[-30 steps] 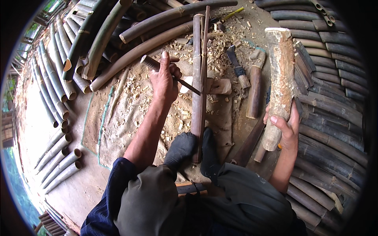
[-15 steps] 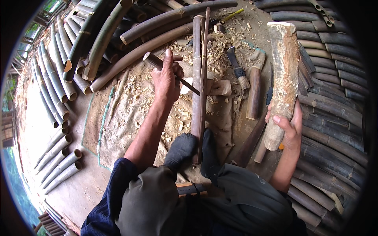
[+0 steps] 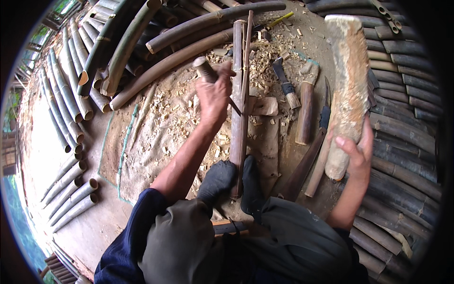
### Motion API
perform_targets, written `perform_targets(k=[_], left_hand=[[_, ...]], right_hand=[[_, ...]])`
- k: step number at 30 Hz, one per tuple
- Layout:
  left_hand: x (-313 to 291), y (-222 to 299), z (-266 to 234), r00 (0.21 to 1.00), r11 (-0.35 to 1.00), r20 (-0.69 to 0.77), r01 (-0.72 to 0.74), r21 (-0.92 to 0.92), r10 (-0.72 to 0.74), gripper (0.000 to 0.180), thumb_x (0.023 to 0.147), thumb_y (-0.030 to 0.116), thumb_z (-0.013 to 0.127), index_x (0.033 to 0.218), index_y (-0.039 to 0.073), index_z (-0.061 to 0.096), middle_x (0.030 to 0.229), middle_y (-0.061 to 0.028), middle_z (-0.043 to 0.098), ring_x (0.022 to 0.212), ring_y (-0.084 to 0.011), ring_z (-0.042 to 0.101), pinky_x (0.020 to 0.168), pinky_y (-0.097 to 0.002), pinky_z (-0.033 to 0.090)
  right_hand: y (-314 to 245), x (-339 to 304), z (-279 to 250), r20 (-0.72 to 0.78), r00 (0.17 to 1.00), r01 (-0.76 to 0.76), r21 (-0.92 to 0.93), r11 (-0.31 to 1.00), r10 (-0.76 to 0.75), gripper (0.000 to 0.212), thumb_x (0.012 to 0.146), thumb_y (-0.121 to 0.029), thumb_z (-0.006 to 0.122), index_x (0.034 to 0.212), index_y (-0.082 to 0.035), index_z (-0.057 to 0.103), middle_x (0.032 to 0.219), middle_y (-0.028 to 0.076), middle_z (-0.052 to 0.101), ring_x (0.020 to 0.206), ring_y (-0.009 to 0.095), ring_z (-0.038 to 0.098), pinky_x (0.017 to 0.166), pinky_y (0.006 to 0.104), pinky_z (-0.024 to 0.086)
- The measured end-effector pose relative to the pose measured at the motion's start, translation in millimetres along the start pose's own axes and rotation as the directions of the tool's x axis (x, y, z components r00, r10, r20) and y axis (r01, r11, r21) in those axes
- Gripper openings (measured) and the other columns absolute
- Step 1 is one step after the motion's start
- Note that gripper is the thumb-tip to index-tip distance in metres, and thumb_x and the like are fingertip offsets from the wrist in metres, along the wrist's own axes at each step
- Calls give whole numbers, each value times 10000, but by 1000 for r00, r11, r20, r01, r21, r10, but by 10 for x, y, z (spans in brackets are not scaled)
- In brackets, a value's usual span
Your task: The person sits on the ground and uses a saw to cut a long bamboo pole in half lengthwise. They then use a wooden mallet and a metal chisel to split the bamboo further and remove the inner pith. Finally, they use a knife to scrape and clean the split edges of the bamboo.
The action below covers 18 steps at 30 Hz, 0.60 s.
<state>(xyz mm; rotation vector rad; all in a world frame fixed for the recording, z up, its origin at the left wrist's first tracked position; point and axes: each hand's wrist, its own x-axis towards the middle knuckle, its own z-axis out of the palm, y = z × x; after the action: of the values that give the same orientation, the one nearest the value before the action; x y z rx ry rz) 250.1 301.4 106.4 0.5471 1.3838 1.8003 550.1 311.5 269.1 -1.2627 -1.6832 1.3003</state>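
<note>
Brown bamboo made up the long pole, whose near end lay between the person's two dark-covered feet. The left hand was closed around the handle of a chisel, the thin blade slanting down to the pole. The right hand was wrapped around the near end of a thick wooden club, held well apart from the chisel. Wood chips lay scattered over the sacking, and a knife rested right of the pole.
</note>
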Motion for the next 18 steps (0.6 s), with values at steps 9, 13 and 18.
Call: perform_targets(k=[9, 13, 18], left_hand=[[-137, 84, 506, 996, 929, 26, -92, 359, 88, 301, 976, 301, 784, 928, 6, 755, 711, -58, 714, 649, -101, 592, 605, -349, 501], [-78, 35, 515, 999, 909, 28, -39, 415, 30, 317, 983, 304, 774, 896, 1, 737, 677, -48, 673, 628, -94, 541, 579, -346, 468], [-127, -14, 476, 997, 942, 14, 64, 328, -72, 405, 997, 339, 749, 741, 46, 637, 612, -1, 587, 553, -102, 492, 518, -346, 425]], right_hand=[[-697, 1043, 455, -2, 810, 531, -424, 734, -587, 573, 793, -164, 803, 1319, -32, 618, 1139, 195, 684, 953, 261, 686, 891, 412, 568], [-733, 1174, 952, 375, 923, 255, -763, 594, 86, 758, 729, -69, 726, 1449, -29, 493, 1144, 223, 688, 895, 291, 705, 815, 469, 602], [-951, 1068, 669, 303, 895, 440, -485, 756, -327, 792, 758, -156, 779, 1463, 24, 468, 1208, 194, 676, 989, 263, 695, 881, 421, 588]])
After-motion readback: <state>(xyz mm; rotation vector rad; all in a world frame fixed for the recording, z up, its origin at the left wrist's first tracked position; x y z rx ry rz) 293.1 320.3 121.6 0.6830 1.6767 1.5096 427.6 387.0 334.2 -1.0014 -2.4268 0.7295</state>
